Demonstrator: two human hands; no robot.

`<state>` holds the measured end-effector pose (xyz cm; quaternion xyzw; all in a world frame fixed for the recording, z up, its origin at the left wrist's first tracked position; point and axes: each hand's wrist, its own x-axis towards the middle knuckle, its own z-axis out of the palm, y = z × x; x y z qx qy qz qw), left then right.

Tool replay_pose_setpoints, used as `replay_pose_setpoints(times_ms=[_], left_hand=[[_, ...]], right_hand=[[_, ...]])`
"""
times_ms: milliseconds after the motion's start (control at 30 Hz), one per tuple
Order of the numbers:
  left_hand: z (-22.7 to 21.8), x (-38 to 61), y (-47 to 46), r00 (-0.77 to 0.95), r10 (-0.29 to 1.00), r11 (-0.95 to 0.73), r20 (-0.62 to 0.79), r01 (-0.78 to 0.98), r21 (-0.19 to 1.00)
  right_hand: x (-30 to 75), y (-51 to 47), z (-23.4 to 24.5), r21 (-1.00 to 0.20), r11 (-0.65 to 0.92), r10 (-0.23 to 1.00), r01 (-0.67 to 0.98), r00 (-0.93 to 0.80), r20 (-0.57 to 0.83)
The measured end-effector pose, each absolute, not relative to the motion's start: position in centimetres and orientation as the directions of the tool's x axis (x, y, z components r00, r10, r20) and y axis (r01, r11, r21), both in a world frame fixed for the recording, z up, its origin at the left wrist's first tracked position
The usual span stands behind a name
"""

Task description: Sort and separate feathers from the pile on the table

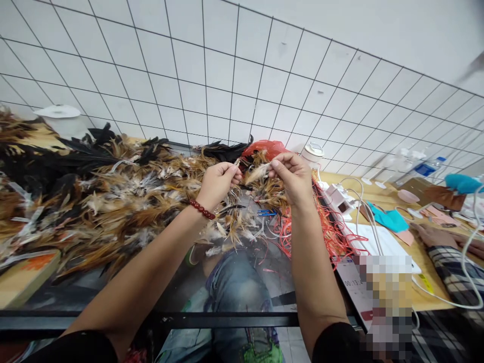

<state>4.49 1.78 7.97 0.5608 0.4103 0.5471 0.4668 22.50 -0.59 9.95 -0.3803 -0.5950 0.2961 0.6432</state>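
My right hand is closed in a pinch on a pale, fluffy feather, whose tip points toward my left hand. With thumb and fingertips pressed together, my left hand pinches something small and light that I cannot make out; a dark red bead bracelet circles that wrist. A gap separates the two hands. Below and left of them spreads a big heap of brown and white feathers on the glass-topped table. Longer black feathers lie at the back left.
Tangled red cord lies beside my right forearm. Behind my hands is a red plastic bag. A blue-handled tool rests on the glass. Rightward are white chargers, cables, a phone and another person's hand.
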Motion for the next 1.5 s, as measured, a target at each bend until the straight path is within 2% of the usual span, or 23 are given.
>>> replay_pose_setpoints(times_ms=[100, 200, 300, 433, 500, 567, 667, 733, 800, 933, 1033, 1133, 1200, 1300, 1400, 1500], left_hand=[[8.5, 4.4, 1.6, 0.216, 0.976, 0.032, 0.022, -0.244, 0.969], [9.0, 4.4, 1.3, 0.385, 0.915, 0.265, -0.119, -0.352, 0.897], [9.1, 4.3, 1.1, 0.509, 0.852, 0.372, -0.120, -0.428, 0.824], [9.2, 4.2, 0.8, 0.594, 0.798, 0.434, -0.104, -0.445, 0.784], [9.0, 4.4, 0.7, 0.594, 0.799, 0.415, -0.091, -0.435, 0.800], [8.7, 4.7, 0.7, 0.540, 0.841, 0.317, -0.041, -0.430, 0.845], [8.0, 5.1, 0.9, 0.302, 0.942, -0.028, 0.149, -0.371, 0.928], [7.6, 5.2, 1.1, 0.163, 0.938, -0.261, 0.306, -0.251, 0.932], [7.5, 5.1, 1.3, 0.096, 0.924, -0.351, 0.371, -0.172, 0.920], [7.8, 4.7, 1.2, 0.056, 0.910, -0.404, 0.410, -0.092, 0.910], [8.0, 4.7, 1.0, 0.097, 0.897, -0.430, 0.432, -0.048, 0.902], [8.0, 4.8, 0.9, 0.096, 0.912, -0.392, 0.400, -0.087, 0.916], [8.0, 4.7, 1.0, 0.079, 0.938, -0.324, 0.338, -0.152, 0.934], [8.3, 4.5, 1.0, 0.150, 0.957, -0.218, 0.247, -0.189, 0.957], [8.7, 4.5, 0.7, 0.265, 0.948, -0.132, 0.177, -0.178, 0.975], [8.9, 4.7, 0.2, 0.326, 0.926, -0.153, 0.189, -0.135, 0.979]], right_hand=[[22.8, -0.9, 9.9, -0.822, 0.567, 0.820, 0.056, -0.129, 0.557], [22.6, -0.8, 9.6, -0.742, 0.657, 0.742, 0.136, -0.292, 0.603], [22.4, -0.4, 9.2, -0.689, 0.704, 0.706, 0.172, -0.280, 0.651], [22.5, -0.1, 8.9, -0.713, 0.684, 0.727, 0.154, -0.219, 0.650], [22.5, -0.1, 8.9, -0.735, 0.668, 0.741, 0.121, -0.211, 0.638], [22.4, 0.0, 8.7, -0.778, 0.625, 0.774, 0.069, -0.184, 0.605], [22.0, 0.3, 8.6, -0.864, 0.504, 0.861, -0.010, -0.080, 0.503], [21.6, 0.4, 8.7, -0.901, 0.431, 0.902, -0.039, -0.002, 0.431], [21.3, 0.3, 8.9, -0.923, 0.380, 0.924, -0.055, 0.051, 0.378], [20.3, -0.1, 9.1, -0.938, 0.344, 0.938, -0.037, 0.060, 0.341], [19.8, -0.1, 9.0, -0.924, 0.382, 0.922, 0.026, 0.050, 0.383], [20.1, -0.4, 9.2, -0.889, 0.448, 0.890, 0.096, 0.047, 0.453], [20.8, -0.7, 9.5, -0.854, 0.503, 0.864, 0.131, -0.040, 0.503], [21.7, -1.2, 9.9, -0.795, 0.578, 0.803, 0.184, -0.301, 0.514], [21.9, -1.2, 10.0, -0.705, 0.656, 0.754, 0.269, -0.242, 0.610], [21.6, -1.0, 9.7, -0.640, 0.689, 0.716, 0.341, -0.183, 0.673]])
